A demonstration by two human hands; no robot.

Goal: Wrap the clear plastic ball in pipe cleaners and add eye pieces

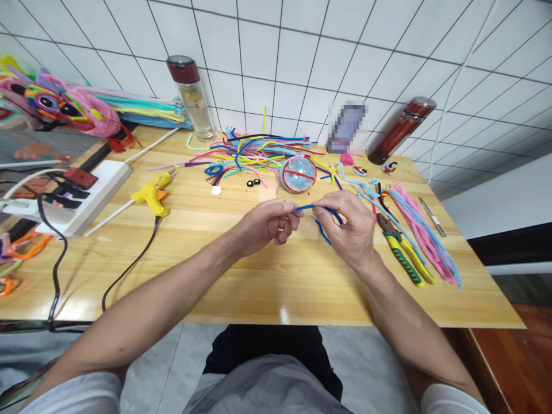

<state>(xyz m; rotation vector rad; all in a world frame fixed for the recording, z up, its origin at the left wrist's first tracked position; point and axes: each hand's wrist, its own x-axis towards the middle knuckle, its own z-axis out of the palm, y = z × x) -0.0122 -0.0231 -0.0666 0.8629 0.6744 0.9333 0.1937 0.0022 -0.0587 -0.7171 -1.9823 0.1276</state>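
Observation:
Both of my hands meet above the middle of the wooden table [267,287]. My left hand [267,223] is closed, pinching one end of a blue pipe cleaner [307,207] between thumb and fingers. My right hand [347,221] is closed on the same blue pipe cleaner, whose bent tail pokes out under the palm. Just beyond the hands lies a clear ball [298,173] with red and blue bands, in front of a pile of mixed-colour pipe cleaners [254,152].
A yellow glue gun [153,195] and white power strip [81,198] lie at left. Yellow-green pliers [403,253] and pink and blue pipe cleaners [425,236] lie at right. Two bottles [192,95] [401,129], a phone [347,127] and a colourful craft figure [56,106] line the tiled wall.

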